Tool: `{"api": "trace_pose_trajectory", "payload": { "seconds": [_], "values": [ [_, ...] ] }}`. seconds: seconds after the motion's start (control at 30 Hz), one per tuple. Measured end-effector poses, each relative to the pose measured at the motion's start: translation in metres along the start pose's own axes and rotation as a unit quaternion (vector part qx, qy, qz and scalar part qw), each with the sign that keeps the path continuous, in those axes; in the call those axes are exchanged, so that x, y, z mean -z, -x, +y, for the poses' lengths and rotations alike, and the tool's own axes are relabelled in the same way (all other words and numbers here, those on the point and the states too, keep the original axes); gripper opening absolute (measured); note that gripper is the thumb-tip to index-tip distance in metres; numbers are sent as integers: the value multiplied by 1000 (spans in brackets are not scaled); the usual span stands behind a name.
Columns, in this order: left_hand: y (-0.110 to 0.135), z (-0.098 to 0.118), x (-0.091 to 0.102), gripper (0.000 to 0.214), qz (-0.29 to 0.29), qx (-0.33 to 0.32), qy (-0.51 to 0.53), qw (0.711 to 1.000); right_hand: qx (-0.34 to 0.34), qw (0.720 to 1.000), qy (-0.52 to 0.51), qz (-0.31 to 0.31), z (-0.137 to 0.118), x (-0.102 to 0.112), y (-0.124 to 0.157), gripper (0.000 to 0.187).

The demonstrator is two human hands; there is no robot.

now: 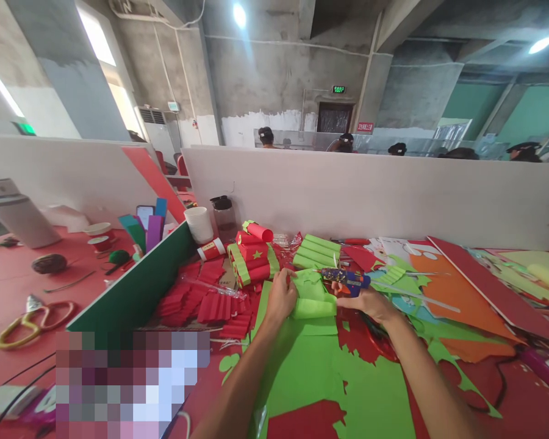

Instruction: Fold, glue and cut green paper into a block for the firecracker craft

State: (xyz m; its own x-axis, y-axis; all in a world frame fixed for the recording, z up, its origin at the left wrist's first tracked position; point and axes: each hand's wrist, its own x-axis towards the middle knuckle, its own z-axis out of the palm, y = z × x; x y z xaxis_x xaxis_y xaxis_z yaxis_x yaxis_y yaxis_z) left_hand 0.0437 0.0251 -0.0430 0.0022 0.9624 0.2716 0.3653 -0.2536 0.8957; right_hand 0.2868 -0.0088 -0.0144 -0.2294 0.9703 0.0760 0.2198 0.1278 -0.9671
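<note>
My left hand (pixel 280 297) is closed on the left end of a green paper roll (pixel 315 308) that lies on a large green paper sheet (pixel 311 372). My right hand (pixel 365 300) grips a blue hot glue gun (pixel 346 279), whose nozzle points left, just above the roll. Behind the hands lies a row of finished green paper rolls (pixel 315 250). Left of those sits a bundle of red paper rolls (pixel 251 256) bound with green bands and a yellow star.
Folded red paper pieces (pixel 205 302), a white cup (pixel 199 224) and a dark jar (pixel 223 213) stand near a green divider (pixel 137 286). Yellow-handled scissors (pixel 27 320) lie far left. Orange paper (pixel 452 292) and red sheets lie at right. A white partition (pixel 370 195) runs behind, with people beyond it.
</note>
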Motion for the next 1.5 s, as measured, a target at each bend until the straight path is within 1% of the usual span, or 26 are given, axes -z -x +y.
{"api": "trace_pose_trajectory", "payload": {
  "seconds": [0.13,0.23,0.3,0.43,0.57,0.63,0.73,0.83,0.97,1.07,1.17,1.23,1.3,1.37,1.43,1.5],
  "values": [
    [0,0,0,26,-6,-8,-23,1000,5,998,63,-23,1,-5,-2,27],
    [-2,-3,-2,28,-10,-20,19,1000,5,995,95,-20,0,-4,-3,20],
    [-4,-5,-2,29,-11,-18,53,998,6,995,97,-16,-1,-4,-3,19],
    [-7,-4,0,38,-18,7,86,996,15,996,92,-13,-5,-2,-2,17],
    [-9,-5,3,48,-15,48,91,995,26,995,101,-11,-6,3,-3,16],
    [-11,-7,3,47,-23,61,87,994,36,993,112,-2,-5,6,-2,18],
    [-12,-7,3,40,-44,72,88,992,54,992,114,22,-5,10,-2,20],
    [-10,-4,4,36,-58,57,80,993,62,992,105,44,-5,10,-3,23],
    [-6,3,9,37,-78,-1,21,997,70,991,90,74,-2,4,-7,23],
    [-6,5,14,32,-98,-23,-13,995,54,991,70,104,2,2,-9,27],
    [-6,5,21,28,-157,-29,-34,987,31,990,57,129,7,5,-10,30],
    [-5,7,25,29,-191,-22,-55,980,13,990,26,140,9,10,-9,34],
    [-4,12,30,29,-204,-14,-84,975,-21,991,-35,126,8,15,-7,35],
    [-3,17,34,31,-212,-2,-125,969,-66,988,-103,95,6,19,-4,34],
    [-2,23,37,35,-224,14,-181,957,-100,980,-155,68,4,21,-2,35],
    [-1,26,39,40,-236,26,-239,942,-116,975,-185,52,2,19,0,36]
  ]
}}
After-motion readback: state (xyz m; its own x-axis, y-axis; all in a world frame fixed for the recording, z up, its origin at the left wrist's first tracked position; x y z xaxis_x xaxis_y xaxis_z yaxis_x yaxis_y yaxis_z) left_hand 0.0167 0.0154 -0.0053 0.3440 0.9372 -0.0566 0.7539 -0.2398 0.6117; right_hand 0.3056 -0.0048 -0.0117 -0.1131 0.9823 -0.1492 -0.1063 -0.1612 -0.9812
